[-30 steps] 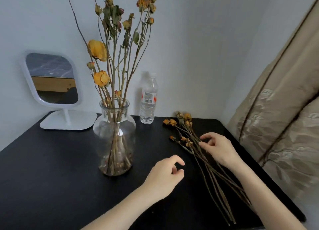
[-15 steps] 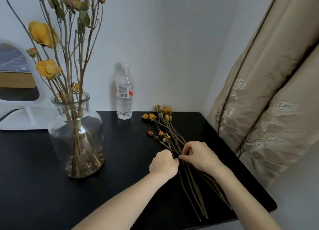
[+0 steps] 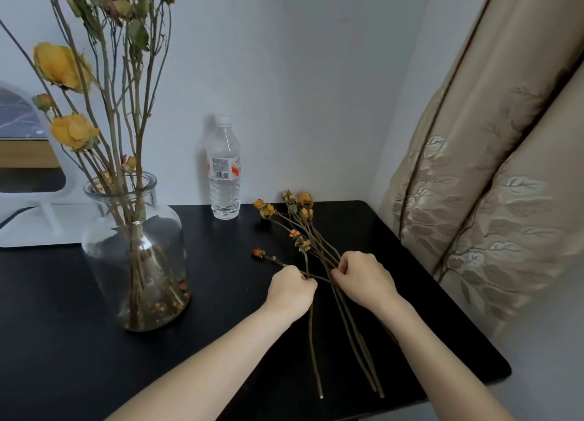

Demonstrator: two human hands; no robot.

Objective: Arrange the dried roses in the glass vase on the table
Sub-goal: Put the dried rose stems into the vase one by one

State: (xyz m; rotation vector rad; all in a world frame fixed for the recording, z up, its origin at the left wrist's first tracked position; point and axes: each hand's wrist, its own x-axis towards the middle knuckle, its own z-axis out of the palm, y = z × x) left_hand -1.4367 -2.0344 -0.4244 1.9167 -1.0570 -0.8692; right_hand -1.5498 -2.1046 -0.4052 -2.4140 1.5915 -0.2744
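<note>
A clear glass vase [image 3: 132, 256] stands on the left of the black table [image 3: 221, 310] with several tall dried yellow roses [image 3: 74, 131] in it. A loose bunch of dried roses [image 3: 297, 221] lies flat on the table's right half, heads toward the wall, stems toward me. My left hand [image 3: 292, 289] pinches one thin stem at the bunch's left side. My right hand [image 3: 363, 280] grips the bunch's stems just to the right. The two hands are nearly touching.
A plastic water bottle [image 3: 223, 171] stands at the back by the wall. A white-framed mirror [image 3: 22, 155] on a stand sits at the far left. A beige embroidered curtain [image 3: 493, 183] hangs close to the table's right edge.
Both hands came together over the loose stems and closed on them; one second ago they hovered open. My view has shifted right and closer, so the vase sits further left.
</note>
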